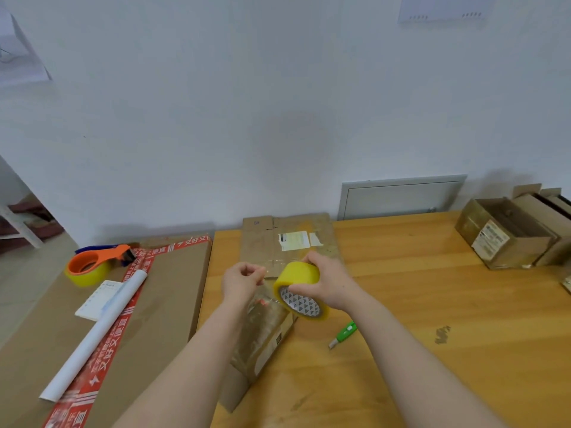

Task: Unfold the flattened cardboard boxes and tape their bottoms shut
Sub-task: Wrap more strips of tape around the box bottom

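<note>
The right hand (327,281) grips the yellow tape roll (301,288); the left hand (242,281) pinches its free end: pull it taut and straight over the cardboard box (265,332).

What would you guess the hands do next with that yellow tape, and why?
Probably draw out a length and press its end onto the box below. The right hand grips the tape roll, the left hand pinches the loose end, and the box lies right beneath them.
</note>
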